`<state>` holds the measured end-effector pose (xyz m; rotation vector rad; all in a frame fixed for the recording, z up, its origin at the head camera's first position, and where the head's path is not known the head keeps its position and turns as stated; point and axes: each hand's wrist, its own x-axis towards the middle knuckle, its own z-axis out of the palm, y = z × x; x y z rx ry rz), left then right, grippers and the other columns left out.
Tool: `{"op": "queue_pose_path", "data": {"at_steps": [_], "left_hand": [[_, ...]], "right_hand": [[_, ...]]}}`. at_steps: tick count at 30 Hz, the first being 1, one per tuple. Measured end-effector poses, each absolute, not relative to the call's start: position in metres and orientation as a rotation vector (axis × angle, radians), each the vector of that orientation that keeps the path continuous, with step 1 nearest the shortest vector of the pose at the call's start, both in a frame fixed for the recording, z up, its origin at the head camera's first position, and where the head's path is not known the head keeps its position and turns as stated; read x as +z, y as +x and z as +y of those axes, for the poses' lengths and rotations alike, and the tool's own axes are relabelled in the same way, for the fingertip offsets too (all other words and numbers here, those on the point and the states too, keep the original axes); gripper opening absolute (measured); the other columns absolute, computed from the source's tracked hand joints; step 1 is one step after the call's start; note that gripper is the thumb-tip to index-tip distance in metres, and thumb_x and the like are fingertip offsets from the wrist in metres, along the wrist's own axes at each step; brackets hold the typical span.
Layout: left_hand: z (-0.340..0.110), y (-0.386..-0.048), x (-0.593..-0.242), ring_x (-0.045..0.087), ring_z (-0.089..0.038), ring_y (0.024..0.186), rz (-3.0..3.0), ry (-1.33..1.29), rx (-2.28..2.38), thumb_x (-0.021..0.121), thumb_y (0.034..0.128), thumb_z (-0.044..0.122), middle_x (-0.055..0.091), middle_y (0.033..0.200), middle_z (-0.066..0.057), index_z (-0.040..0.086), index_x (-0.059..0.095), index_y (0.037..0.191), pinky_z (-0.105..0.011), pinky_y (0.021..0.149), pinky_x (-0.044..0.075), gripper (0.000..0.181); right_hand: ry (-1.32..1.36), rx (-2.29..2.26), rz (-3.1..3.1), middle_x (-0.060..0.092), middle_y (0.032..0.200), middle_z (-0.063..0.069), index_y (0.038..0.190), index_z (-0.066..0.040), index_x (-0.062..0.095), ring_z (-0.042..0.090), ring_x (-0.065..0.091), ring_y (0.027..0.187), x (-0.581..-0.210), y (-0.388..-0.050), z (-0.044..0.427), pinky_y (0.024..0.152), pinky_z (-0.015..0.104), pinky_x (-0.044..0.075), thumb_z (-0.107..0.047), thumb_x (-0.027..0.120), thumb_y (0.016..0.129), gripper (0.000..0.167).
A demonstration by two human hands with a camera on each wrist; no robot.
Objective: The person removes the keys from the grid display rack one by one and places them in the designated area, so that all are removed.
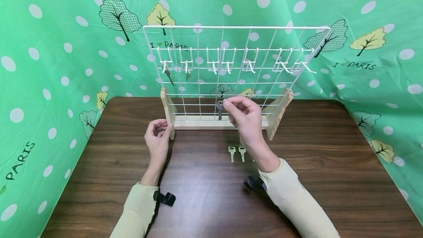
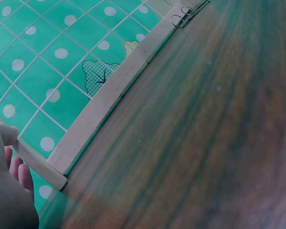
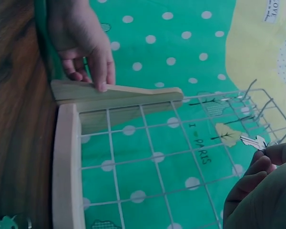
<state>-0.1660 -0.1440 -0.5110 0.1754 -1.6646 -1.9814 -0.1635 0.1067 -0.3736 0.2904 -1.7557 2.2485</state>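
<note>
My right hand [image 1: 246, 120] pinches a key [image 1: 220, 111] by its ring, in front of the lower part of a white wire grid rack [image 1: 237, 27]. In the right wrist view that key [image 3: 251, 141] sticks out past the thumb and fingertips. My left hand [image 1: 158, 135] holds the rack's left wooden side support [image 1: 167, 111] between thumb and fingers. Two keys hang from the leftmost hooks: a dark key [image 1: 169, 76] and another key [image 1: 188, 74]. Below the rack, two keys [image 1: 232, 153] lie on the table; a bit of another shows beside the right wrist.
Several white hooks [image 1: 249, 65] line the upper grid, the ones from the middle to the right bearing no keys. A wooden crossbar [image 1: 205, 125] joins the side supports on the brown table [image 1: 112, 164]. Green dotted cloth [image 1: 66, 80] surrounds it.
</note>
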Motion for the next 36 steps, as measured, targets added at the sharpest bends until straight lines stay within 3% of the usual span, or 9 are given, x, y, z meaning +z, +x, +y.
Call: {"op": "queue_pose_path", "data": {"at_steps": [11,18,29,36], "left_hand": [[-0.145,-0.166,-0.511,0.067,-0.009,0.088,-1.665,0.175,-1.979,0.082,0.0921,-0.010,0.071,0.097,0.003,-0.017,0.066,0.115,-0.017,0.076,0.055,0.029],[-0.145,-0.166,-0.511,0.067,-0.009,0.088,-1.664,0.190,-1.982,0.082,0.0922,-0.010,0.071,0.097,0.003,-0.016,0.066,0.114,-0.017,0.076,0.055,0.028],[-0.143,-0.167,-0.512,0.067,-0.010,0.089,-1.669,0.177,-1.981,0.081,0.0927,-0.009,0.071,0.097,0.003,-0.016,0.066,0.115,-0.018,0.076,0.054,0.027],[-0.143,-0.167,-0.512,0.066,-0.010,0.089,-1.666,0.183,-1.980,0.081,0.0923,-0.010,0.071,0.097,0.003,-0.016,0.066,0.114,-0.018,0.076,0.054,0.027]], "right_hand": [[0.194,2.239,-1.874,0.063,0.066,-0.006,0.089,-0.014,0.081,0.006,0.044,0.052,-0.393,-0.158,0.116,0.047,0.018,0.029,0.007,0.073,0.097,0.024],[0.158,2.224,-1.951,0.061,0.064,-0.006,0.097,0.003,0.078,0.006,0.048,0.054,-0.406,-0.154,0.124,0.046,0.017,0.031,0.000,0.076,0.097,0.003],[0.029,2.233,-2.062,0.063,0.069,-0.003,0.096,-0.002,0.081,0.007,0.049,0.055,-0.434,-0.144,0.136,0.050,0.019,0.037,0.004,0.077,0.096,0.007],[-0.001,2.248,-2.099,0.062,0.067,-0.006,0.096,0.001,0.078,0.006,0.048,0.054,-0.446,-0.142,0.141,0.050,0.017,0.037,0.006,0.076,0.096,0.006]]}}
